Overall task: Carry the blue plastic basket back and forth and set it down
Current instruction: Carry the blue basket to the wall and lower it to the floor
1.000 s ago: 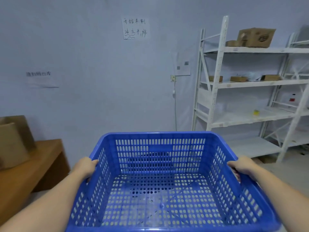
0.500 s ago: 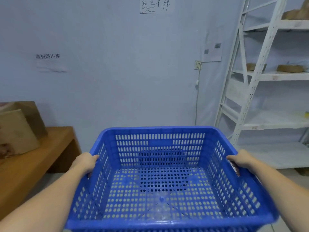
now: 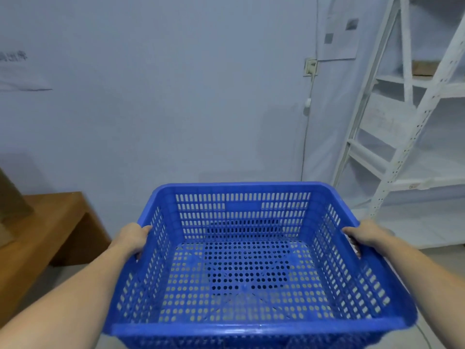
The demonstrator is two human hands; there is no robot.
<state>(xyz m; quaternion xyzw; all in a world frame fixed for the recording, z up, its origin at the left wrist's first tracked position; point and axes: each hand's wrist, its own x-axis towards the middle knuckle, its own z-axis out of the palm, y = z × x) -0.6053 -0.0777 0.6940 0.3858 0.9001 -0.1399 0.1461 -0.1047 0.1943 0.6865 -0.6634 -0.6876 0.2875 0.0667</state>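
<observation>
The blue plastic basket (image 3: pixel 241 187) fills the lower middle of the head view, held in the air in front of me, perforated walls and floor, nothing inside. My left hand (image 3: pixel 132 238) grips its left rim, fingers curled over the edge. On the opposite side my right hand (image 3: pixel 362 235) grips the right rim, fingertips hidden under the lip. Both forearms reach in from the bottom corners.
A pale wall stands close ahead, with a socket (image 3: pixel 310 66) and a hanging cord. White metal shelving (image 3: pixel 392 157) rises at the right. A wooden table (image 3: pixel 42 238) juts in at the left with a cardboard box (image 3: pixel 10 200) on it. Grey floor lies below.
The view has swung left and closer to the wall; the shelving slid toward the right edge and the wall notices shifted up and out. Both hands keep the same grip on the basket.
</observation>
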